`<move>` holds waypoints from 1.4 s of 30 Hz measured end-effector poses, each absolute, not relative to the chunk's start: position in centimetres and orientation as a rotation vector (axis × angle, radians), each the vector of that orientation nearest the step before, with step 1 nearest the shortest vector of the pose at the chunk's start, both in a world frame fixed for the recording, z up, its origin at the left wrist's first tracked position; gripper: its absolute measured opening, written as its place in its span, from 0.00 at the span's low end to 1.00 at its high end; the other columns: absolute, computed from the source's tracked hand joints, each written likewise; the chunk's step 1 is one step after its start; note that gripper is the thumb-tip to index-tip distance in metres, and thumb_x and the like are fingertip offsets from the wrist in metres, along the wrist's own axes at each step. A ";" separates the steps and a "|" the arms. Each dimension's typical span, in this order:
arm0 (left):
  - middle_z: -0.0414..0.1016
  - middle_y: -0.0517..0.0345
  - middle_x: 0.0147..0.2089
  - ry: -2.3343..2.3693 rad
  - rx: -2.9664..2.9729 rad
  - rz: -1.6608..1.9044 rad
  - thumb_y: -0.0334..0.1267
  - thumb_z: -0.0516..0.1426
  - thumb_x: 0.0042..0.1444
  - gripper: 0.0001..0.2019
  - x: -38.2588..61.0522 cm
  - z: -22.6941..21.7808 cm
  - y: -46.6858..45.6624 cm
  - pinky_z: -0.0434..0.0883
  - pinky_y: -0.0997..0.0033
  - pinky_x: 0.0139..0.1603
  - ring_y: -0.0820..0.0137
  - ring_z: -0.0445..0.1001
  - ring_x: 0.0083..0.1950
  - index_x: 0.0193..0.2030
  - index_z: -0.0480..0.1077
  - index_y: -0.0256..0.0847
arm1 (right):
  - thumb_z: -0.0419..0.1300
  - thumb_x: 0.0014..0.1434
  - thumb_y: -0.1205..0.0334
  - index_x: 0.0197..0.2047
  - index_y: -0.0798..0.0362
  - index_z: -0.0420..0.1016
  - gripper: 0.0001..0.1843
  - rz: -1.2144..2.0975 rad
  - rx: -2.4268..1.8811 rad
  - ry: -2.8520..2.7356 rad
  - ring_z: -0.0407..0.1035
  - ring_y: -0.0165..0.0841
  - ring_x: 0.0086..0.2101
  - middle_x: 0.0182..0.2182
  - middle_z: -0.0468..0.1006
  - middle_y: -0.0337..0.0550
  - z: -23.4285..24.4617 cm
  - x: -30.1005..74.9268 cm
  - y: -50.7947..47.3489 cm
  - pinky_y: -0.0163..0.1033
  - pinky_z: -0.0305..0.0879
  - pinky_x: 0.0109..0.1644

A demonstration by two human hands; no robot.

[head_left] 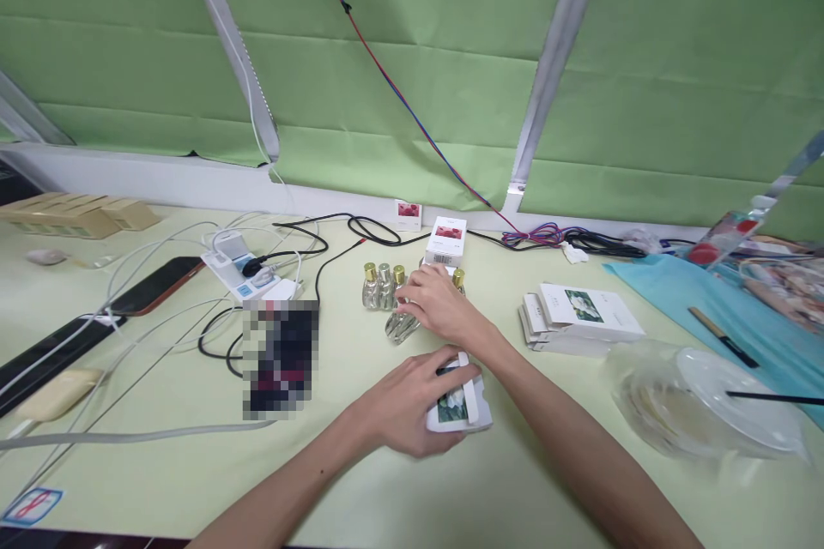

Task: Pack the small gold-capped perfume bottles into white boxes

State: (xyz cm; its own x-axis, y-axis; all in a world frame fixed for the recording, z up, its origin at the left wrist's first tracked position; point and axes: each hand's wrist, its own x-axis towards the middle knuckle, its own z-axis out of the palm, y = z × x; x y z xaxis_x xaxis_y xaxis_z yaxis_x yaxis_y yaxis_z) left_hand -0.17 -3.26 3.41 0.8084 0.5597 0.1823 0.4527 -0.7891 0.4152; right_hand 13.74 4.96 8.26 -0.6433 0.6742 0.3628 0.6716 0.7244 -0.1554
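My left hand point(415, 399) is wrapped round a small white carton point(454, 403) with a white flower on a green picture; a flap stands up at its near right end. Just beyond it, my right hand point(438, 300) has its fingers closed at the top of a small clear glass bottle point(402, 327), which is tilted; its cap is hidden by the fingers. Behind the hand, glass bottles point(370, 287) with gold-coloured caps stand upright in a group. One more gold cap point(458, 277) shows to the right of my hand, its bottle mostly covered.
White flower cartons point(589, 315) lie stacked at right, near a plastic-wrapped roll point(727, 399) and a knife point(721, 334) on blue cloth. A red-flower box point(446, 240) stands behind the bottles. Cables, a power strip point(241, 266) and a phone point(158, 285) occupy the left.
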 end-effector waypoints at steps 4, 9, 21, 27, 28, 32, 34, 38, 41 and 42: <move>0.68 0.46 0.59 0.757 2.632 0.430 0.45 0.66 0.49 0.38 -0.2 3.4 -3.2 0.76 0.59 0.50 0.55 0.76 0.51 0.68 0.60 0.50 | 0.61 0.68 0.60 0.43 0.56 0.81 0.09 0.013 -1.051 -2.535 0.63 0.38 0.42 0.36 0.76 0.47 8.5 13.8 4.7 0.43 0.55 0.52; 0.68 0.45 0.60 0.757 2.628 0.417 0.45 0.66 0.49 0.39 -0.2 3.4 -3.3 0.75 0.56 0.51 0.53 0.76 0.53 0.68 0.60 0.50 | 0.61 0.68 0.59 0.42 0.56 0.80 0.09 -0.007 -1.077 -2.550 0.65 0.38 0.41 0.36 0.76 0.47 8.8 13.7 4.3 0.42 0.57 0.50; 0.67 0.45 0.62 0.775 2.621 0.410 0.46 0.66 0.50 0.39 -0.2 3.3 -3.2 0.74 0.55 0.55 0.51 0.73 0.58 0.69 0.59 0.49 | 0.66 0.62 0.47 0.40 0.53 0.75 0.16 0.025 -1.397 -2.578 0.72 0.36 0.32 0.36 0.79 0.45 9.8 14.1 3.1 0.37 0.54 0.33; 0.67 0.47 0.63 0.814 2.564 0.380 0.46 0.67 0.48 0.41 -0.3 3.5 -3.1 0.74 0.55 0.55 0.52 0.74 0.56 0.69 0.59 0.50 | 0.65 0.63 0.58 0.44 0.51 0.74 0.09 0.158 -1.401 -2.619 0.75 0.37 0.33 0.37 0.81 0.44 9.0 14.1 2.9 0.37 0.56 0.33; 0.67 0.47 0.63 0.815 2.550 0.379 0.46 0.67 0.48 0.41 -0.4 3.5 -3.1 0.74 0.55 0.55 0.52 0.74 0.56 0.69 0.59 0.50 | 0.64 0.63 0.60 0.44 0.51 0.74 0.07 0.166 -1.406 -2.629 0.75 0.38 0.33 0.37 0.81 0.44 9.0 14.1 2.9 0.37 0.56 0.32; 0.68 0.48 0.62 0.788 2.512 0.400 0.45 0.68 0.47 0.40 -0.5 3.6 -2.9 0.74 0.57 0.55 0.54 0.75 0.55 0.67 0.61 0.50 | 0.60 0.60 0.66 0.45 0.50 0.75 0.09 0.156 -1.445 -2.678 0.76 0.39 0.33 0.35 0.82 0.45 9.0 14.3 3.0 0.37 0.56 0.32; 0.68 0.47 0.61 0.759 2.512 0.417 0.45 0.68 0.46 0.40 -0.6 3.7 -2.8 0.74 0.58 0.55 0.54 0.75 0.54 0.66 0.62 0.49 | 0.59 0.60 0.67 0.46 0.50 0.75 0.11 0.157 -1.458 -2.691 0.76 0.40 0.33 0.35 0.82 0.46 9.0 14.4 3.1 0.37 0.56 0.32; 0.69 0.48 0.59 0.686 2.523 0.442 0.45 0.69 0.45 0.40 -0.6 3.8 -2.8 0.74 0.59 0.54 0.55 0.75 0.53 0.65 0.63 0.48 | 0.58 0.59 0.66 0.48 0.48 0.74 0.13 0.156 -1.474 -2.684 0.75 0.40 0.33 0.35 0.81 0.45 8.8 14.6 3.0 0.37 0.55 0.32; 0.69 0.48 0.58 0.672 2.549 0.434 0.46 0.69 0.44 0.40 -0.6 3.9 -3.0 0.73 0.59 0.53 0.56 0.75 0.52 0.66 0.62 0.48 | 0.58 0.59 0.64 0.49 0.47 0.73 0.13 0.160 -1.473 -2.660 0.75 0.39 0.32 0.33 0.81 0.43 8.5 14.6 2.9 0.36 0.52 0.30; 0.69 0.48 0.58 0.673 2.559 0.428 0.46 0.69 0.45 0.40 -0.6 3.9 -3.0 0.73 0.60 0.52 0.56 0.75 0.51 0.66 0.62 0.48 | 0.58 0.60 0.64 0.49 0.47 0.73 0.14 0.165 -1.471 -2.650 0.74 0.39 0.33 0.33 0.81 0.43 8.4 14.7 2.9 0.36 0.51 0.30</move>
